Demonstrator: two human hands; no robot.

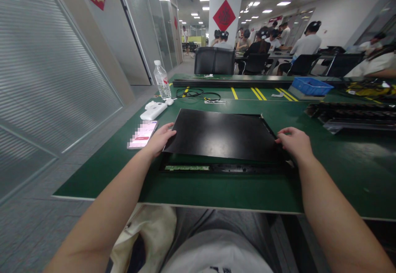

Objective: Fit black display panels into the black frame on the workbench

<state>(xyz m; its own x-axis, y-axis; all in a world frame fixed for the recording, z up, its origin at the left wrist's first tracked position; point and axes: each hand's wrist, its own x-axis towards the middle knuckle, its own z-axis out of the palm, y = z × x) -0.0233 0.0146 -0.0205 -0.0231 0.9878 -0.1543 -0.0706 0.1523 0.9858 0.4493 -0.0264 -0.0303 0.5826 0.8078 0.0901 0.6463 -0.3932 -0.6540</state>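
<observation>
- Lap in grey trousers and a cream bag (145,240) sit closest, below the green table's (198,192) near edge.
- Both bare forearms reach forward over that edge.
- Left hand (161,139) on the near-left corner of the black sheet (221,135), fingers curled over the edge, thumb side on top; pinching it lightly.
- Right hand (293,141) on the near-right corner, fingers bent down onto the sheet edge, holding it too.
- Sheet spans between the two hands, lying a bit raised over a black frame (222,168) whose front strip, with a green board, shows just below it.
- Phone (142,134) with lit screen just left of the left hand; white device (154,111) behind it, water bottle (162,80) further back.
- Blue tray (312,85) far right; other people seated at tables beyond.
</observation>
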